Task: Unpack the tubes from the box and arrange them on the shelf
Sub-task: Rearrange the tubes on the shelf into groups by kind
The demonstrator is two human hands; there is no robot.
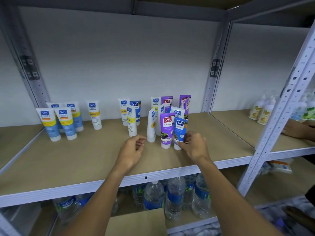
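The right hand [194, 145] was recorded gripping the lower end of an upright blue-labelled plastic tube [180, 130], long axis vertical, at the front of the tan board shelf [85, 159]. The left hand [134, 149] was held loosely curled, empty, just beside a leaning white tube [151, 126]. Further tubes were ranged behind.

1. The shelf [85, 167] was a tan board with a pale metal front edge.
2. At its left, a close group of white-and-blue Safi tubes [64, 123] with yellow bands stood cap-down.
3. A single white Safi tube [95, 114] stood apart, nearer the back.
4. Three more tubes [131, 120] stood near the middle.
5. Right of centre was a tight cluster. At its front, a purple Naturals tube [167, 130] stood just beside a blue Naturals tube [180, 132], and a white tube [151, 125] leaned at their left.
6. Pump bottles [260, 111] stood on the neighbouring board [238, 126].
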